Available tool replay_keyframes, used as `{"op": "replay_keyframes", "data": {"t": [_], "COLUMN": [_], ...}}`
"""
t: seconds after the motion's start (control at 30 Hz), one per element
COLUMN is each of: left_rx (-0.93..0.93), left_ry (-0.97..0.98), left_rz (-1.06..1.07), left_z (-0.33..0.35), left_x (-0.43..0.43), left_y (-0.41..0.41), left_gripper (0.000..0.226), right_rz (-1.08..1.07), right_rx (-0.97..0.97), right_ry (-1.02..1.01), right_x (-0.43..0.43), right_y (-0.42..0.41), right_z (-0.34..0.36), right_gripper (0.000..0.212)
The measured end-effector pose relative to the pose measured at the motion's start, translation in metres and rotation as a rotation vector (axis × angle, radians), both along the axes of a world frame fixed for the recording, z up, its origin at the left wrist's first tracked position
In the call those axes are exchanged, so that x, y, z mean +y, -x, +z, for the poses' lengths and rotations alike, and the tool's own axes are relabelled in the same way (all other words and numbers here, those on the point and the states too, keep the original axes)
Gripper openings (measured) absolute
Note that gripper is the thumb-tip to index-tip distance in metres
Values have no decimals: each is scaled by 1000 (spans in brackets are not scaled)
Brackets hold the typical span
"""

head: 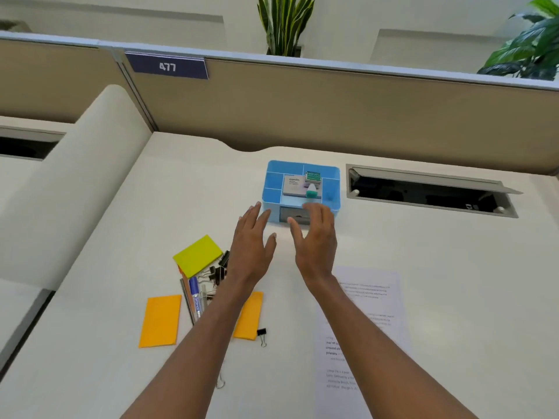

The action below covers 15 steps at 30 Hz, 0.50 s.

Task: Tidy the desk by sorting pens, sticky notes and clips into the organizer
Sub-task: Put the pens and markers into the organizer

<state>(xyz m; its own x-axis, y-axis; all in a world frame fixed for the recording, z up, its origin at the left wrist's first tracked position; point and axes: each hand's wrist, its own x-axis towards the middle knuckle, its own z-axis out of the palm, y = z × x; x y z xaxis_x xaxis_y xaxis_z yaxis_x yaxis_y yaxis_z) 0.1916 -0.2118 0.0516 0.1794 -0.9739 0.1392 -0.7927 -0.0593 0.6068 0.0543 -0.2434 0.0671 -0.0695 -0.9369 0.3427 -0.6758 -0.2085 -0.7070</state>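
**A:** What are the grips doing?

**B:** I see my left grip released, fingers straight and spread, with the fingertips just beside the front left corner of the blue organizer. My right grip is released too, spread in front of the organizer's grey drawer. I cannot tell whether it touches the drawer.

**A:** And the things to sort?

**B:** They all lie on the table, left of my left forearm. A yellow-green sticky pad lies farthest from me, with a cluster of black binder clips just beside it. A blue marker lies among other pens between two orange sticky pads. One lone binder clip sits by the right orange pad.

**A:** Anything in the organizer?

**B:** A grey box and a small green-and-white item sit in the middle compartment. A printed sheet lies under my right forearm.
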Motion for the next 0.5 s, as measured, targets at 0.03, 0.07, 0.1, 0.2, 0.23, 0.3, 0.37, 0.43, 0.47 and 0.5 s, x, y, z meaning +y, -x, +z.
{"op": "replay_keyframes", "data": {"t": [0.03,0.07,0.1,0.2,0.23,0.3,0.37,0.43,0.47,0.5], "left_rx": [1,0,-4,4,14,10,5,28,38,48], "left_ry": [-4,-6,-7,-24,-34,-69,-99,-135,-157,-178], "left_rz": [27,54,83,180,222,316,406,487,518,539], "left_z": [-1,-2,-3,-2,-1,0,-1,-4,-6,-7], "left_x": [10,20,30,62,73,93,111,126,132,136], "left_y": [-2,-3,-5,-12,-16,-26,-38,-50,-55,-60], "left_gripper": [59,58,57,55,54,53,50,47,46,44], "right_rz": [22,44,70,176,223,328,435,518,548,567], "right_rx": [13,22,28,33,33,46,70,102,128,157], "right_ry": [-8,-19,-31,-86,-112,-161,-210,-272,-304,-337], "right_x": [8,17,25,48,56,71,83,92,96,100], "right_y": [-1,-2,-3,-5,-6,-10,-16,-27,-34,-40], "right_z": [-3,-6,-8,-17,-19,-22,-24,-24,-25,-25], "right_gripper": [40,39,38,33,32,31,28,25,25,25]}}
